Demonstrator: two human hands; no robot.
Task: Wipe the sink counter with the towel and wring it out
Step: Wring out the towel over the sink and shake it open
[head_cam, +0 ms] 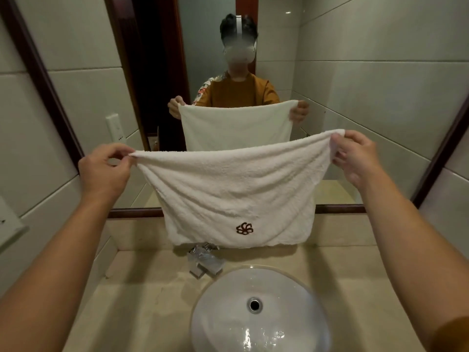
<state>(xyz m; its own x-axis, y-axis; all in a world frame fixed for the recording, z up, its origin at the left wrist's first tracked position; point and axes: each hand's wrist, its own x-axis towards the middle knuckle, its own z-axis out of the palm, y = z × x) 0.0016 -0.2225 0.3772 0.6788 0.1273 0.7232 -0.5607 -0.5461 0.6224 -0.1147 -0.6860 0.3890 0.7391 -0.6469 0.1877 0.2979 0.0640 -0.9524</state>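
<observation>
Left hand [102,171] and right hand [356,158] each grip pinched on towel [233,194] corners — cloth hides faucet [205,260], above sink [261,313].

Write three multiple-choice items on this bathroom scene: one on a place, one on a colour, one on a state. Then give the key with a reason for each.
1. Where does the towel hang?
A. In the basin
B. In the air above the tap
C. Flat on the counter

2. What colour is the towel's logo?
A. Dark brown
B. Blue
C. Green

3. How is the towel held?
A. Balled up in one hand
B. Twisted tight between both hands
C. Spread out, a top corner pinched in each hand

Key:
1 B: its bottom edge hangs clear of the counter, just above the tap.
2 A: the flower-like mark is dark brown on white.
3 C: the left hand and right hand each pinch a corner, and the cloth hangs open between them.
</observation>
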